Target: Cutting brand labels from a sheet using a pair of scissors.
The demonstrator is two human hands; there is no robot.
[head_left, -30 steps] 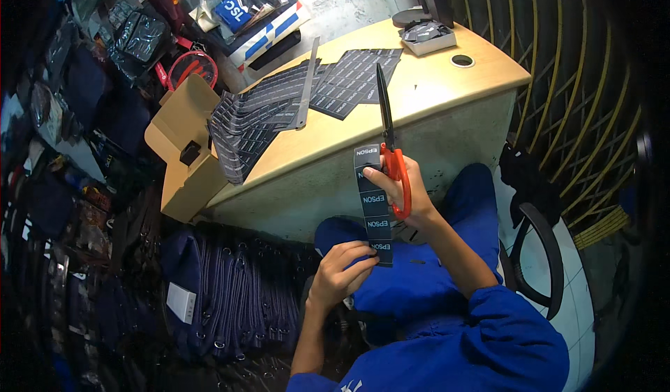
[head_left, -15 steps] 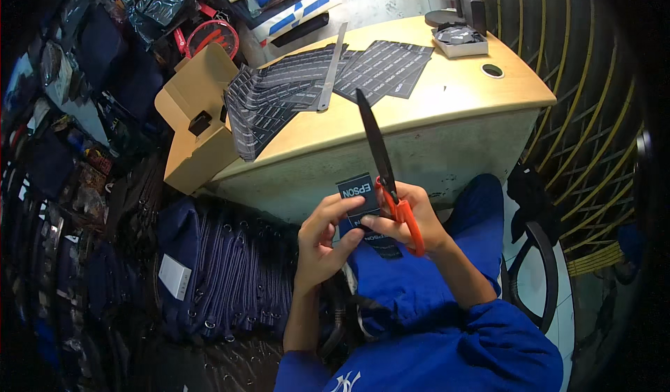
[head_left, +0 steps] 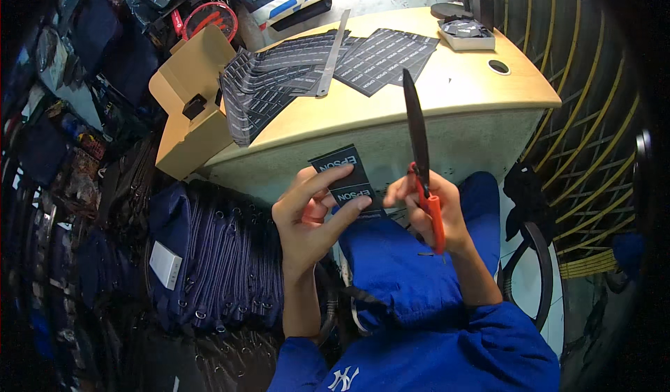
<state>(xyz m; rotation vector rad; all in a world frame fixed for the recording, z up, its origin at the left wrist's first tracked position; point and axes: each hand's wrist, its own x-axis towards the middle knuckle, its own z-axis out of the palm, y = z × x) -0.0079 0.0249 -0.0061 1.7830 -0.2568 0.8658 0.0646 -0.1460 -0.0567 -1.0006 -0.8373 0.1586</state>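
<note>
My left hand (head_left: 303, 214) pinches a strip of dark labels (head_left: 357, 176) with light lettering between thumb and fingers, above my lap. The strip is tilted, and its lower end passes behind my thumb. To its right, my right hand (head_left: 447, 207) has the orange-red handles of a pair of scissors (head_left: 417, 127) around its fingers. The long dark blades point up and lie together, apart from the strip. The thumb and forefinger of that hand are blurred near the strip's edge. A thin dark scrap (head_left: 430, 254) shows below the handles.
On the wooden desk (head_left: 474, 88) lie dark printed sheets (head_left: 384, 57) and a steel ruler (head_left: 331, 54). An open cardboard box (head_left: 230, 43) stands at the left end, a small white tray (head_left: 469, 44) at the right. Navy bags (head_left: 230, 259) are piled at my left; a black chair arm (head_left: 541, 266) is at right.
My hands have drawn apart: the left has shifted left with the label strip, the right has moved right with the scissors. My right fingers have come off the strip.
</note>
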